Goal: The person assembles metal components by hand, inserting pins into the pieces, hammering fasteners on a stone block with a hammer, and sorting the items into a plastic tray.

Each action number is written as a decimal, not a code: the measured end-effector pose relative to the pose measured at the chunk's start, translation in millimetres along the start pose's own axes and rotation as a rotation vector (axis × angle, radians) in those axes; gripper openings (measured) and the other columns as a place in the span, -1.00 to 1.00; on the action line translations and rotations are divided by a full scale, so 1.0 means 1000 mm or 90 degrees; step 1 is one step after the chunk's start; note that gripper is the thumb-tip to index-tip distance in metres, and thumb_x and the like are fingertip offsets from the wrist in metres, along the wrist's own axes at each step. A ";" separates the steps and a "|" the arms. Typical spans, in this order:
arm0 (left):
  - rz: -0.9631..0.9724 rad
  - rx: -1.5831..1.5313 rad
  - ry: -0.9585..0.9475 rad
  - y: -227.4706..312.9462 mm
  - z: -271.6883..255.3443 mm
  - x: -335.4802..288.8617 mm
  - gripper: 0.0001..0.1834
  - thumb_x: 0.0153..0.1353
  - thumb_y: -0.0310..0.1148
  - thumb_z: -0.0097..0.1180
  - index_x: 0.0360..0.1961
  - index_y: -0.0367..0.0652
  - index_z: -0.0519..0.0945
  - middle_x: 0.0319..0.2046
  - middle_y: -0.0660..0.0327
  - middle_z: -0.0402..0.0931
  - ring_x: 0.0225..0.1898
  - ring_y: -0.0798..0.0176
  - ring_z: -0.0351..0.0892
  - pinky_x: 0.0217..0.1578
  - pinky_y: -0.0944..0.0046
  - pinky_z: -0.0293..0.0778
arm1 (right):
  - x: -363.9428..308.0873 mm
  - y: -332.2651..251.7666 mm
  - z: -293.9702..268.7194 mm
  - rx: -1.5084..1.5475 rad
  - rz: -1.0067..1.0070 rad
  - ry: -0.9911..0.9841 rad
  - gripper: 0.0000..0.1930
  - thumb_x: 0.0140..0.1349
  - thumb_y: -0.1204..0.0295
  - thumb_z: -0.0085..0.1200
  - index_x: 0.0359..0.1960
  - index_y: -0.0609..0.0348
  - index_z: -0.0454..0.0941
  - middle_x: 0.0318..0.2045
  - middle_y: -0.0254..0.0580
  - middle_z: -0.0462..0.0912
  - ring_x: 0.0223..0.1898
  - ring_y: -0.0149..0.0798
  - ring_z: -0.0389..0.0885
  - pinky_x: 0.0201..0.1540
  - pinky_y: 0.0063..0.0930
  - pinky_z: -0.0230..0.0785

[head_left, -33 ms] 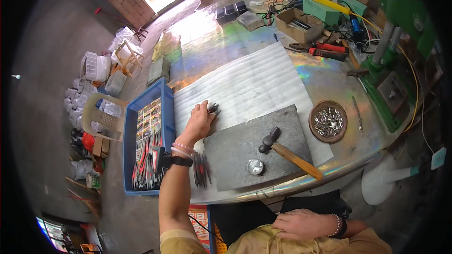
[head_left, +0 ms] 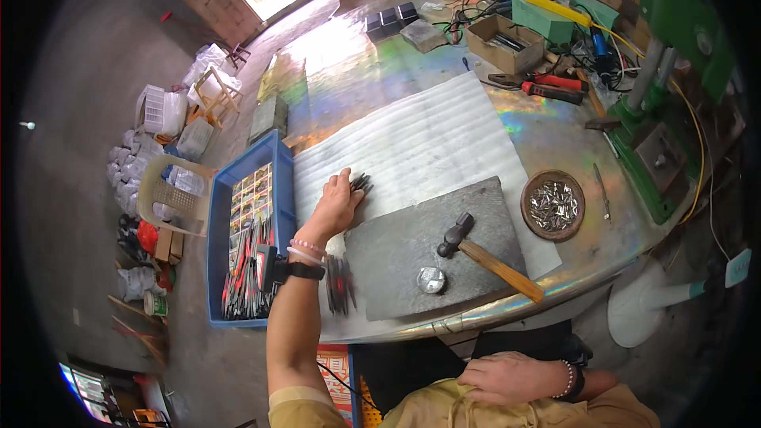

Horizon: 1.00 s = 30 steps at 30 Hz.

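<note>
On the white foam sheet, my left hand is closed around a small bunch of slim black pieces, whose tips stick out to its right. The palm hides the rest of them, and their exact kind cannot be made out. Close to my left wrist lie several more slim black and red pieces. My right hand lies flat on my lap, holding nothing. A hammer with a wooden handle rests on the grey stone slab, beside a round shiny metal block.
Left of my forearm stands a blue bin filled with slim black and red pieces. A round bowl of small metal bits is right of the slab. Further right are a thin metal tool and a green press; red-handled pliers lie farther back.
</note>
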<state>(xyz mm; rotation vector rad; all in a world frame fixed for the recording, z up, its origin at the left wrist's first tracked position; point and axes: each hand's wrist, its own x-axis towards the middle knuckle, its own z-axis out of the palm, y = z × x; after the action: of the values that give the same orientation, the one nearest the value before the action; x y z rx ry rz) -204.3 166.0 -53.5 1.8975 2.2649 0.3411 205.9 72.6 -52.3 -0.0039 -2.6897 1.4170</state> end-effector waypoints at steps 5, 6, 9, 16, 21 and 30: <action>0.020 -0.051 0.005 -0.008 -0.001 -0.005 -0.38 0.24 -0.27 -0.02 0.20 -0.46 0.13 0.00 -0.30 0.31 0.04 -0.31 0.30 0.08 -0.03 0.26 | 0.006 -0.005 0.007 -0.022 -0.003 -0.013 -0.76 0.16 0.31 0.04 -0.26 0.19 0.38 -0.36 -0.12 0.43 -0.32 -0.08 0.55 -0.24 -0.32 0.45; 0.010 -0.052 0.036 -0.009 -0.003 -0.006 -0.40 0.24 -0.30 -0.03 0.19 -0.47 0.14 -0.04 -0.29 0.34 0.01 -0.31 0.33 0.06 -0.03 0.28 | 0.007 -0.006 0.009 -0.031 0.001 -0.037 -0.76 0.17 0.31 0.03 -0.24 0.19 0.38 -0.35 -0.12 0.43 -0.31 -0.08 0.55 -0.24 -0.32 0.46; 0.024 -0.047 0.200 -0.010 -0.013 -0.017 -0.45 0.24 -0.37 -0.03 0.17 -0.45 0.17 -0.17 -0.24 0.43 -0.10 -0.28 0.42 -0.04 -0.01 0.36 | 0.012 -0.014 0.009 -0.035 -0.014 -0.035 -0.78 0.15 0.33 0.06 -0.26 0.20 0.43 -0.37 -0.14 0.47 -0.36 -0.10 0.56 -0.28 -0.36 0.46; 0.103 -0.358 0.073 0.127 -0.060 -0.122 -0.45 0.18 -0.56 -0.05 0.23 -0.21 0.19 -0.52 0.10 0.48 -0.50 0.14 0.51 -0.41 0.26 0.44 | 0.025 -0.038 -0.034 0.129 0.032 0.346 -0.83 0.04 0.65 0.15 -0.29 0.27 0.52 -0.41 -0.10 0.62 -0.44 -0.33 0.62 -0.37 -0.53 0.47; 0.150 -0.381 -0.193 0.180 -0.016 -0.186 -0.19 0.12 -0.48 0.05 0.33 -0.26 -0.11 -0.42 -0.01 0.54 -0.38 -0.14 0.55 -0.42 0.10 0.45 | 0.044 -0.040 -0.032 0.329 0.115 0.413 -0.56 0.04 0.63 0.20 -0.03 0.25 0.34 -0.34 -0.15 0.56 -0.36 -0.42 0.53 -0.31 -0.59 0.39; 0.146 -0.633 -0.184 0.179 -0.007 -0.196 -0.20 0.12 -0.56 0.08 0.33 -0.23 -0.06 -0.49 0.12 0.45 -0.51 0.16 0.50 -0.45 0.29 0.40 | 0.042 -0.034 -0.025 0.201 0.160 0.540 -0.84 -0.03 0.67 0.22 -0.48 0.24 0.46 -0.54 -0.17 0.59 -0.54 -0.36 0.54 -0.49 -0.50 0.38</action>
<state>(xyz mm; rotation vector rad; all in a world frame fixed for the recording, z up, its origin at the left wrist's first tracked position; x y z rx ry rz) -2.0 2.9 -0.7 1.4917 1.2758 0.9315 168.0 75.9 -6.2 -0.7521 -1.8026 1.4381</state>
